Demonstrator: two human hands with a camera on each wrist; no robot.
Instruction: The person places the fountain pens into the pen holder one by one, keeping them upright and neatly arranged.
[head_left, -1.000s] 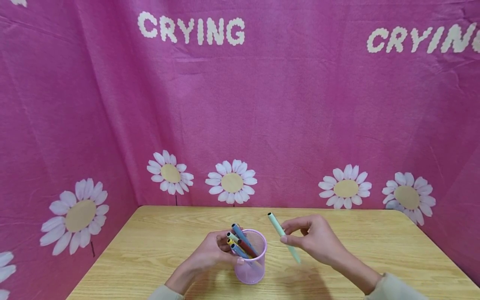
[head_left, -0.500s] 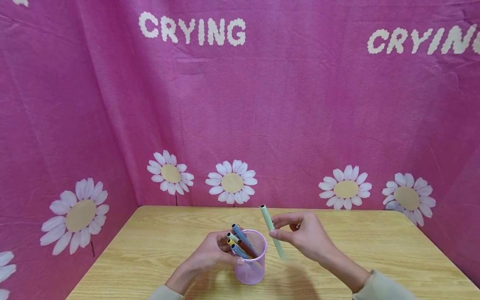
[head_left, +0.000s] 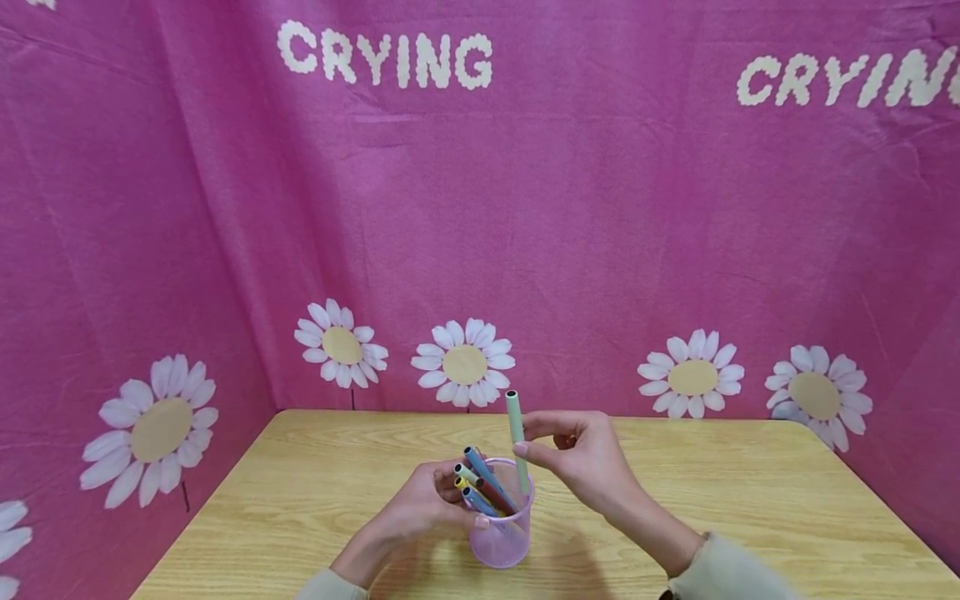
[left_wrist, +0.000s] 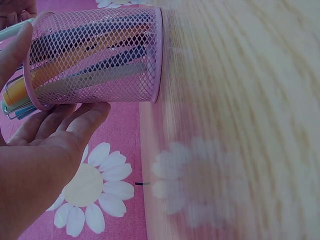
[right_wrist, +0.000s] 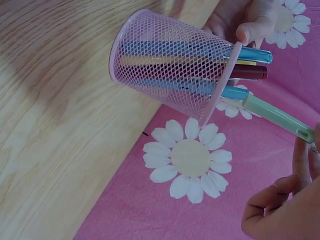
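Observation:
A pink mesh pen cup stands upright on the table. My left hand grips it at the left side of the rim, thumb in front, as the left wrist view also shows. Several pens lean inside: blue ones, a dark red one, a yellow one and a pale green one. Between thumb and fingers, my right hand pinches another light green pen, held nearly upright over the cup's right side. Its lower end is at the mouth of the cup; how far inside, I cannot tell.
The light wood table ends at a pink curtain printed with white daisies and the word CRYING. The same cloth hangs along the left side.
My right hand has moved left with the light green pen, from beside the cup to over its mouth, and the pen has turned more upright. The left hand and the cup stay put.

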